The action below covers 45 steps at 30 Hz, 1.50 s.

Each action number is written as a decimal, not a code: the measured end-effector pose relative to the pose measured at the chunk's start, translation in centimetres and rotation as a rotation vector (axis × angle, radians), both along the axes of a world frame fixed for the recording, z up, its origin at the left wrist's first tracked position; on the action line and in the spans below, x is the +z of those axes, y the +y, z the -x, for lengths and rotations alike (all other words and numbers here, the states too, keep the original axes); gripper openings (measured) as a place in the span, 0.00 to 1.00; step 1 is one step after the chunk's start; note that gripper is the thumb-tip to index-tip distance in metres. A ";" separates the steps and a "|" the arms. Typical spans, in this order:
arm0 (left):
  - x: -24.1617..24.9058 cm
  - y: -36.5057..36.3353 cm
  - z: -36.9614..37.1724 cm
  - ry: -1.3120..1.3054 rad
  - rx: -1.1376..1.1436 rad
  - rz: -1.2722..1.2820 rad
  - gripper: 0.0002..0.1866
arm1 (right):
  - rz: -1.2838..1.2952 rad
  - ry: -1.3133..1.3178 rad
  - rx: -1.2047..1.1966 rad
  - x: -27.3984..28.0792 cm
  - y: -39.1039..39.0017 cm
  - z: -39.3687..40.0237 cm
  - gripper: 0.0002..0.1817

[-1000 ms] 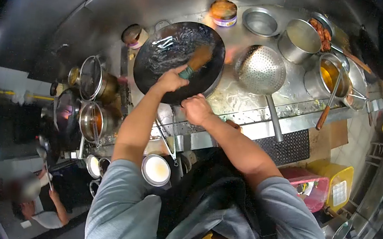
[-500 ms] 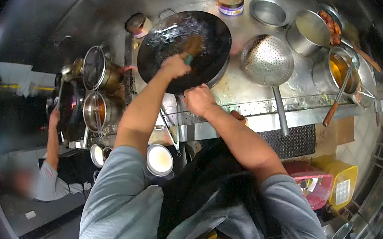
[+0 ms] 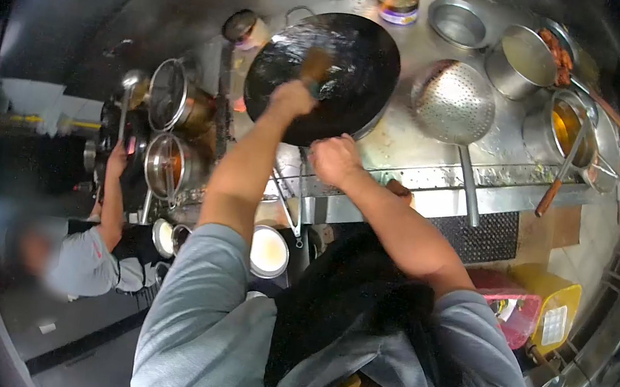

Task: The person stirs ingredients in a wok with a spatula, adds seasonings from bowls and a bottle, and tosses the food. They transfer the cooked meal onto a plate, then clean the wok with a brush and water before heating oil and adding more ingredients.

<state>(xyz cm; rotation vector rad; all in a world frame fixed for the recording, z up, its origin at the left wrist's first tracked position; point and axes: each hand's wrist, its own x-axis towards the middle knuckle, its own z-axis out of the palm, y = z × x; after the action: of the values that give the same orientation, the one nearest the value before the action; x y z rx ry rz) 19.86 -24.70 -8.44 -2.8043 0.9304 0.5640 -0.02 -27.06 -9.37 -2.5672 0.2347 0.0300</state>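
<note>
— What do the hands hold?
— The left hand [image 3: 292, 99] is closed around a brush [image 3: 316, 66] inside the black wok [image 3: 356, 82] on the steel counter [image 3: 410, 148]. The right hand [image 3: 334, 159] grips the wok's near rim.
— Beside it?
— A strainer [image 3: 453, 103], just right.

Perforated strainer ladle [image 3: 453, 103] right of the grip, steel pots [image 3: 521, 62] beyond, lidded pans [image 3: 167, 104] left, co-worker's hand [image 3: 116, 163] farther left.
</note>
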 end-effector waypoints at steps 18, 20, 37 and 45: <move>1.6 2.4 1.0 -0.017 -0.017 -0.150 0.24 | -0.012 0.047 -0.005 0.7 0.0 0.1 0.11; 4.3 5.2 3.6 -0.022 -0.231 -0.186 0.24 | -0.006 0.043 -0.018 0.5 0.2 0.0 0.11; 6.9 7.2 2.2 0.012 -0.261 -0.190 0.27 | 0.009 0.017 -0.009 1.1 -0.4 0.2 0.11; -1.0 -0.4 -1.6 0.041 0.060 0.183 0.36 | 0.014 0.046 -0.017 1.4 -0.4 0.2 0.10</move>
<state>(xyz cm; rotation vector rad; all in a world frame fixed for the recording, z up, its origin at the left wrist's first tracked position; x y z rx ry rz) 21.48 -25.08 -9.48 -3.0031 0.9535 0.5740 -0.26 -27.44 -7.97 -2.5807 0.2748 0.0810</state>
